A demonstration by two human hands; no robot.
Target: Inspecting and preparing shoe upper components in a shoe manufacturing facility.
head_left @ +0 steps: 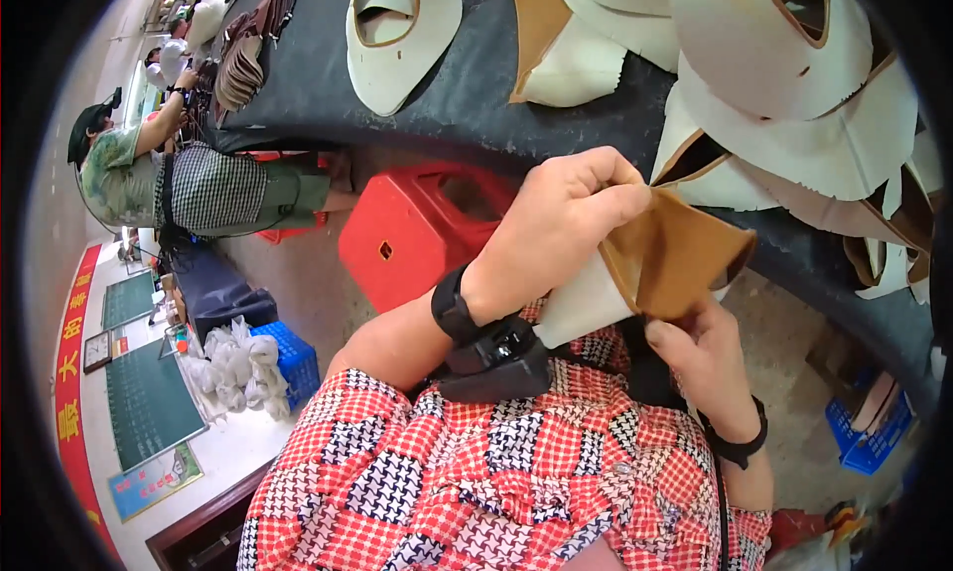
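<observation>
Workpiece (695,258), tan and white, held up beside the dark worktop (308,74), upper corner pinched by the left grip (561,214), lower edge grasped by the right grip (707,362).

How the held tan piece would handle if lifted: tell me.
The tan piece is probably flexible, as it looks folded between the left hand and right hand. It seems light, being thin sheet pinched at its edge.
</observation>
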